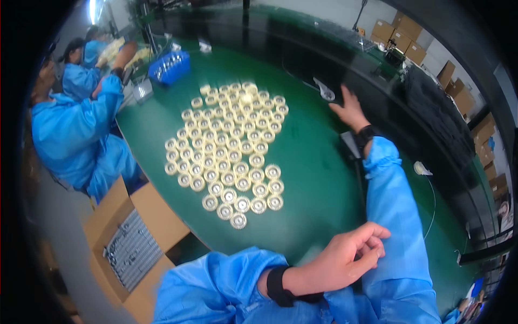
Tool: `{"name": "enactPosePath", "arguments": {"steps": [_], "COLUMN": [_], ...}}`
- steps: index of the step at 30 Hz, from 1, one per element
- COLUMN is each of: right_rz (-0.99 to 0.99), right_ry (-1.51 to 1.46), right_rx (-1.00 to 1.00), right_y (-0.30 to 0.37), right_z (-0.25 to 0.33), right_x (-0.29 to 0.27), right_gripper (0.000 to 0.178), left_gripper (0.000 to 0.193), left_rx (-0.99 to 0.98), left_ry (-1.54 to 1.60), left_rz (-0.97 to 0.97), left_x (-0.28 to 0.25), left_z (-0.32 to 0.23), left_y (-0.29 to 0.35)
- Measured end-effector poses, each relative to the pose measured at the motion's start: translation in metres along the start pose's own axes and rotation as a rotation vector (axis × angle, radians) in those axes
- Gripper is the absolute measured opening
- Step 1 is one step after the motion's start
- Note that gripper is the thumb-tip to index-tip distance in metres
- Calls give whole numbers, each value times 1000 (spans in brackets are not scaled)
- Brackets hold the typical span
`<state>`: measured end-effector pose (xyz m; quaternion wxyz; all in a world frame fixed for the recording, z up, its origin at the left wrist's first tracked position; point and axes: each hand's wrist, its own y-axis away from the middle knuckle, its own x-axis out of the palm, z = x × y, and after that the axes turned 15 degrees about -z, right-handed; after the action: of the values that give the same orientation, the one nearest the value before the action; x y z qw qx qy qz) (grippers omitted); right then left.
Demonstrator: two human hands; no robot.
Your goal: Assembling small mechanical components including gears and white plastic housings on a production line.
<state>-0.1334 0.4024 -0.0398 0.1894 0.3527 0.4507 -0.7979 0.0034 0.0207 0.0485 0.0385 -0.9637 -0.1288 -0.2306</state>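
Observation:
My right hand (352, 110) reaches out over the far right of the green table, fingers apart and nothing in them. It is nearest a small white object (324, 90) with a clear or white wrapping, without touching it. My left hand (345, 257) is held close in front of me beside my right sleeve. Its fingers are curled in, and whatever may be in them is hidden. Many cream toothed gears (221, 153) with metal centres lie flat on the table in a broad patch, left of both hands. A few near the far end sit on top of others.
The green table (318, 178) curves away leftward. A cardboard box (156, 213) of metal parts stands at its near left edge. A blue bin (169, 67) holds metal parts. Co-workers in blue sit at left. A corded white piece (421, 168) lies right of my arm.

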Motion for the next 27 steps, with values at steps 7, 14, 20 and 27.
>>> {"name": "enactPosePath", "arguments": {"steps": [7,14,20,27], "right_rz": [177,252,418,437], "right_ry": [211,-935,-828,-330], "right_rx": [149,220,-669,-641], "right_y": [-6,13,118,211], "right_z": [47,80,166,153], "right_x": [22,-89,-271,-301], "right_gripper": [66,58,35,57], "left_gripper": [31,32,66,40], "left_rx": [-10,-71,-222,-148], "left_ry": [9,157,636,597], "left_rz": [-100,-156,16,214], "left_x": [-13,-22,-24,-12], "left_z": [-1,3,12,21], "left_y": [0,-5,-21,-14]}}
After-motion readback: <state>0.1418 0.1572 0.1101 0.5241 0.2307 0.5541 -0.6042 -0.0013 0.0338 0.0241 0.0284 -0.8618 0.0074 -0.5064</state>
